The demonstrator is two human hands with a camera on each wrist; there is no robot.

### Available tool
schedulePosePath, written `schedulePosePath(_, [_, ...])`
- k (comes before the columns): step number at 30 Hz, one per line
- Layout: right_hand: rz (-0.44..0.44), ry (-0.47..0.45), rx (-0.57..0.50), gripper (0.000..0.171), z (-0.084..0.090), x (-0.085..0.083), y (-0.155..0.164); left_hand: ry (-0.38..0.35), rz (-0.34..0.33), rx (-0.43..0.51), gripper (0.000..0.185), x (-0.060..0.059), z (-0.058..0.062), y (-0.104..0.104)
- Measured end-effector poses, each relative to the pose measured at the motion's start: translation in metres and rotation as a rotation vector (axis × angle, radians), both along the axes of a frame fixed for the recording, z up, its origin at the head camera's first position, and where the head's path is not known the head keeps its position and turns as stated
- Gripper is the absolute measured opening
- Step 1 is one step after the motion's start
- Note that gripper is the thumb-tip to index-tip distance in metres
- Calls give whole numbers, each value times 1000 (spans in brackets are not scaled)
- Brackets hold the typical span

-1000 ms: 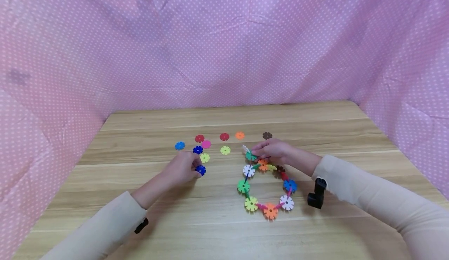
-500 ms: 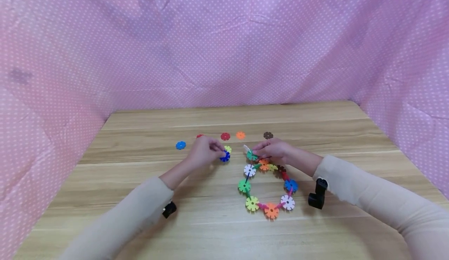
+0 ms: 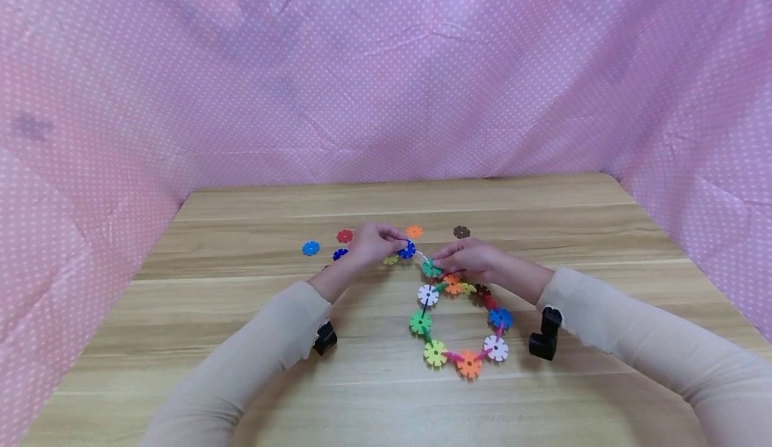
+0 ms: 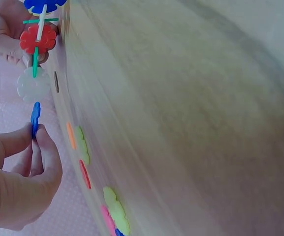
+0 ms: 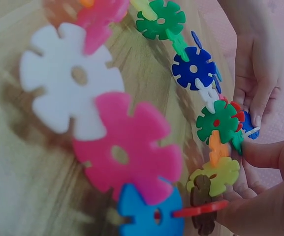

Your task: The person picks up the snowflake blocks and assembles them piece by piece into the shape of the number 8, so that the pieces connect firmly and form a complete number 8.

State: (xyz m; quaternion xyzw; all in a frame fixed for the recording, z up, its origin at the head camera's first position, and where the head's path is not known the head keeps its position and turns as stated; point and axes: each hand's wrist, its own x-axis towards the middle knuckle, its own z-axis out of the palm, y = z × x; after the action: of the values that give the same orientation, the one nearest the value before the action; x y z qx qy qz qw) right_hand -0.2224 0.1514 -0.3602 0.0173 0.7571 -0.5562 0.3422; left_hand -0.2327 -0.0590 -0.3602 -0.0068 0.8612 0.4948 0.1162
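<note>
The left hand [image 3: 374, 244] pinches a dark blue disc [image 3: 407, 250] between the thumb and the fingers, and holds it above the surface [image 3: 241, 340], just beside the top end of the chain [image 3: 458, 320]. In the left wrist view the blue disc [image 4: 35, 119] stands on its edge between the fingertips [image 4: 46, 135], very near a white disc [image 4: 32, 84] of the chain, but I cannot tell if they touch. The right hand [image 3: 467, 259] grips the top of the chain, with its fingers curled around the green disc [image 3: 431, 269] and the pieces next to it. The chain is a ring of coloured discs that lies on the surface in front of the person, and only its upper end is lifted a little by the right hand. In the right wrist view the ring [image 5: 132, 147] runs from big white and pink discs close to the camera to the green disc [image 5: 220, 122] near the fingers. Behind the hands some loose discs lie on the surface: a light blue one [image 3: 310, 248], a red one [image 3: 344, 236], an orange one [image 3: 413, 231] and a brown one [image 3: 461, 232]. A pink dotted cloth [image 3: 386, 65] hangs around the surface.
</note>
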Motion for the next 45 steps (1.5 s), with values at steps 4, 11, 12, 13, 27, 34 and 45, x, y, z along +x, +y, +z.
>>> schedulePosePath(4, [-2,-1,-9,34,1,0,-1,-13,18,14,11,0,1,3])
schedulePosePath(11, [-25,-5,-12,32,1,0,-1,-53,16,60,11,-2,0,6])
schedulePosePath(12, [-32,-4,-5,32,1,0,-2,-57,13,67,12,-2,0,7])
schedulePosePath(13, [-40,5,2,32,1,1,-2,-64,12,74,12,-3,0,7])
schedulePosePath(27, [-75,214,169,24,-2,8,-9,-71,4,34,11,-2,3,11])
schedulePosePath(34, [-137,221,239,21,-4,9,-15,-66,44,40,11,1,-1,13])
schedulePosePath(45, [-294,160,109,26,-5,22,-19,-134,68,169,16,-4,3,20])
